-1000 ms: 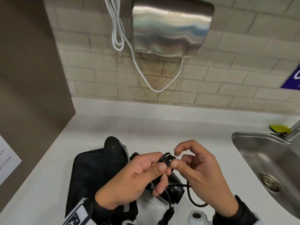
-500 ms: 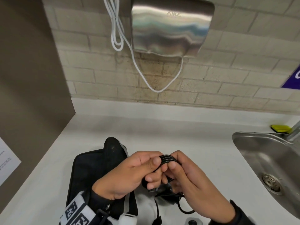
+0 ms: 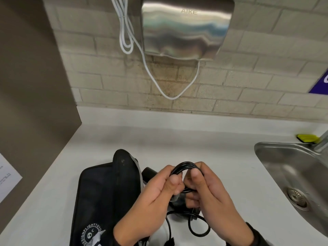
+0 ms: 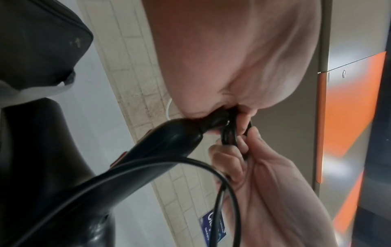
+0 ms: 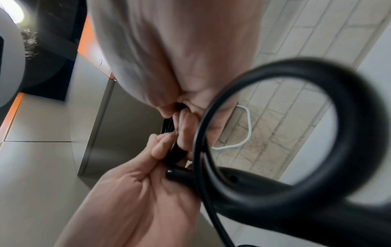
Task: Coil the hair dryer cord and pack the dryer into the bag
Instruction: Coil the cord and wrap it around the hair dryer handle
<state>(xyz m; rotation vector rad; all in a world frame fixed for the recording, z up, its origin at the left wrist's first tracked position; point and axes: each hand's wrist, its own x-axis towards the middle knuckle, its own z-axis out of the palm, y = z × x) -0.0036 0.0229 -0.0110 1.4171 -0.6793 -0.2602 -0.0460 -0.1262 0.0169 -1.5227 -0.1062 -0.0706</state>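
Note:
A small coil of black cord (image 3: 186, 166) is held up between both hands above the white counter (image 3: 177, 139). My left hand (image 3: 170, 181) pinches the coil's left side, thumb on top. My right hand (image 3: 197, 180) pinches its right side. In the left wrist view the coil (image 4: 228, 133) sits at the end of the black hair dryer's handle (image 4: 165, 142). The dryer (image 3: 149, 173) lies mostly hidden under my hands. A loose loop of cord (image 3: 198, 226) hangs below them, large and blurred in the right wrist view (image 5: 296, 130). The black bag (image 3: 99, 201) lies just to the left.
A steel sink (image 3: 266, 148) is set into the counter at the right, with a yellow sponge (image 3: 307, 138) behind it. A metal hand dryer (image 3: 186, 27) with a white cable (image 3: 168, 95) hangs on the brick wall. A brown panel (image 3: 35, 86) bounds the left side.
My right hand has laid another turn of cord onto the coil and closed its fingers on it. The loose cord below has grown shorter. Both hands now grip the coil together.

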